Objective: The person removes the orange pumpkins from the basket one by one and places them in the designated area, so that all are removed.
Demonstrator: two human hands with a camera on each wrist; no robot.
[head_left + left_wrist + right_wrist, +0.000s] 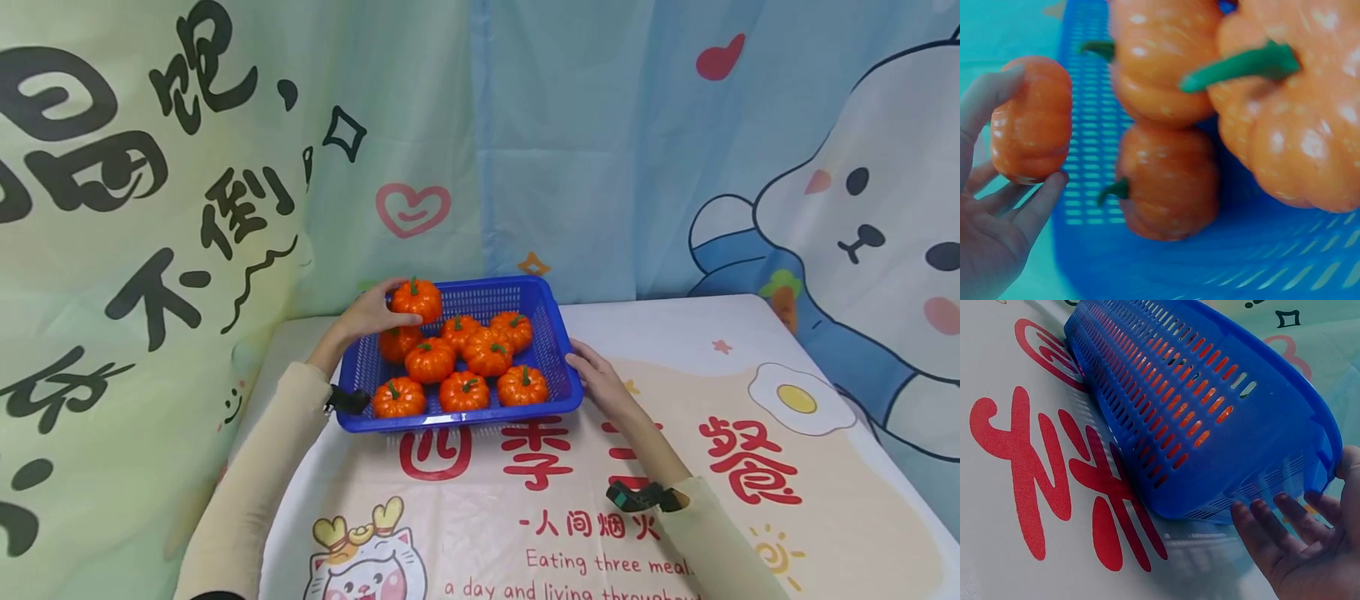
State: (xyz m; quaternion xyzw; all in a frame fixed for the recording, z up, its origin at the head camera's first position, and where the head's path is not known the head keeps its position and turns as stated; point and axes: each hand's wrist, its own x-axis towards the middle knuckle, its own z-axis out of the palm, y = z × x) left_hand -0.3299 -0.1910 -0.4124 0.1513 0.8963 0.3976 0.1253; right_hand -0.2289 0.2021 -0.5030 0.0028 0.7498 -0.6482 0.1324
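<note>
My left hand point(372, 312) grips a small orange pumpkin point(417, 301) with a green stem, above the far left part of a blue plastic basket point(557, 333). In the left wrist view, the thumb and fingers lie around this pumpkin point(1038, 119), beside other pumpkins point(1169, 181) in the basket. At the basket's right side, my right hand point(603, 383) touches the rim. The right wrist view shows its fingers point(1266, 525) spread and nearly straight against the slotted outer wall, with the thumb at the rim.
Several more orange pumpkins point(465, 392) lie in the basket. It stands on a table with a printed cloth point(480, 517) of red lettering and cartoons. Close behind the basket hangs a printed curtain point(570, 167); another printed cloth point(150, 333) hangs at the left.
</note>
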